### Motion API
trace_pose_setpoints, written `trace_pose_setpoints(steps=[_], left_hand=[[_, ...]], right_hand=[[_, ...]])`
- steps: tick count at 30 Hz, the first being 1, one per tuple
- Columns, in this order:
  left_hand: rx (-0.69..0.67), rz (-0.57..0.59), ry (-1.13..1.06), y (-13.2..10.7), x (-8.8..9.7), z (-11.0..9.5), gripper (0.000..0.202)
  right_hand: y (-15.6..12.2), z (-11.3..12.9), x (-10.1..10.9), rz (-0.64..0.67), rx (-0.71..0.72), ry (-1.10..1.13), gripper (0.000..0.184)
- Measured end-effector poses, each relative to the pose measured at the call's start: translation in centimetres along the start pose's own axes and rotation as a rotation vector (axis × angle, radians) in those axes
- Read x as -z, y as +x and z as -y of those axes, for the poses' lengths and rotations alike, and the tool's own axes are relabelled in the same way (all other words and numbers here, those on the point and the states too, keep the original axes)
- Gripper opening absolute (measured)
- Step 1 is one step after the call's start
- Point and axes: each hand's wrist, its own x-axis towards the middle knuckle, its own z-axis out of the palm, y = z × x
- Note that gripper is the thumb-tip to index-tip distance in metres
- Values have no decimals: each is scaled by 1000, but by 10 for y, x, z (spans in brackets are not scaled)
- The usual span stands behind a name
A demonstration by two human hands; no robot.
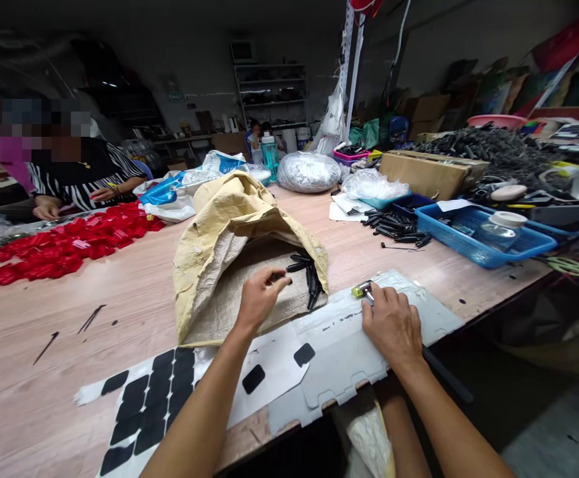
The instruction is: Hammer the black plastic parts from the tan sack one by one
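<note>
My left hand (261,296) is at the mouth of a yellow woven sack (204,259) lying on the table. Its thumb and fingers are curled into a pinch, with a small dark bit at the fingertips that I cannot make out. Several black pen-like tubes (313,282) lie inside the sack, just right of that hand. My right hand (394,325) rests on a grey sheet (339,362), wrapped round a small hammer (362,289) with a yellow-green face; its dark handle runs out below the wrist. Black rounded squares (253,379) lie on white paper near my left forearm.
At right stand a blue basket (483,249) with a jar, a heap of black tubes (394,226) and a cardboard box (429,174). Red pieces (70,245) are spread at left, before a seated person (85,172). A bagged bundle (309,171) stands behind the sack.
</note>
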Motion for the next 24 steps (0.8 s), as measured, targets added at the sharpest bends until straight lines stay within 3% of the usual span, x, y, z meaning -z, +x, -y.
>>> trace_pose_setpoints(steps=[3, 6, 8, 13, 18, 24], left_hand=[[42, 148, -157, -56, 17, -4, 15], [40, 202, -103, -99, 22, 4, 14], [23, 203, -23, -115, 22, 9, 16], [24, 187, 82, -121, 20, 12, 20], [78, 174, 70, -118, 20, 11, 12], [84, 185, 58, -119, 18, 13, 15]], right_hand=[[0, -1, -1, -1, -51, -2, 37], [3, -3, 0, 61, -81, 7, 28], [4, -3, 4, 109, -90, 45, 24], [-10, 9, 30, 30, -96, 350, 28], [-36, 41, 51, 64, 111, 831, 30], [-51, 77, 58, 145, 206, 938, 30]])
